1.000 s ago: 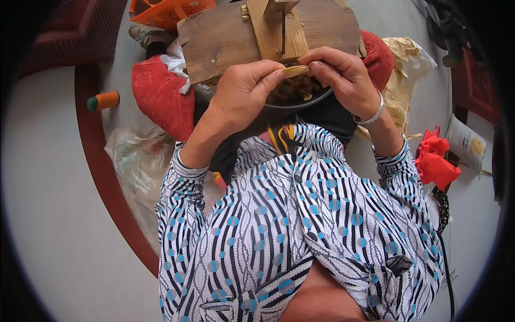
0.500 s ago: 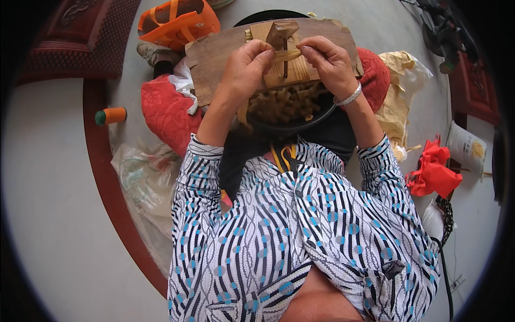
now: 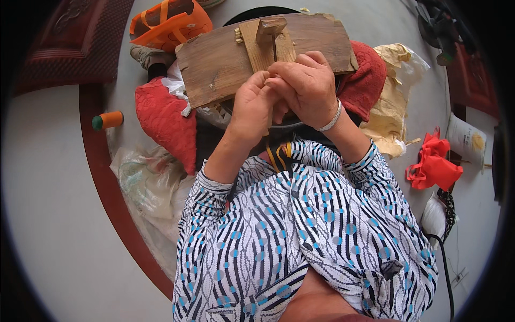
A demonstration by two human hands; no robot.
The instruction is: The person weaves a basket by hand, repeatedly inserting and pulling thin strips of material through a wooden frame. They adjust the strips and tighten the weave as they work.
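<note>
My left hand (image 3: 253,102) and my right hand (image 3: 307,91) meet in front of the wooden board (image 3: 214,67), fingers closed and overlapping. The thin tan strip that was stretched between them is now almost wholly hidden by the fingers. A raised wooden piece (image 3: 272,26) stands on the board, with a paler slat (image 3: 256,49) running beneath it toward my hands. Below the board, part of a dark basin (image 3: 289,126) shows; my hands cover most of it and what it holds.
An orange bag (image 3: 171,29) lies at the far left, with an orange thread spool (image 3: 111,119) nearer. Red cloth (image 3: 166,118) covers my knees on both sides. Crumpled tan paper (image 3: 386,112), a bright red bag (image 3: 437,163) and clear plastic (image 3: 142,182) lie around me.
Both hands have come down from over the board toward me and closed together. The strip no longer shows stretched between them. The board sits slightly farther left in view.
</note>
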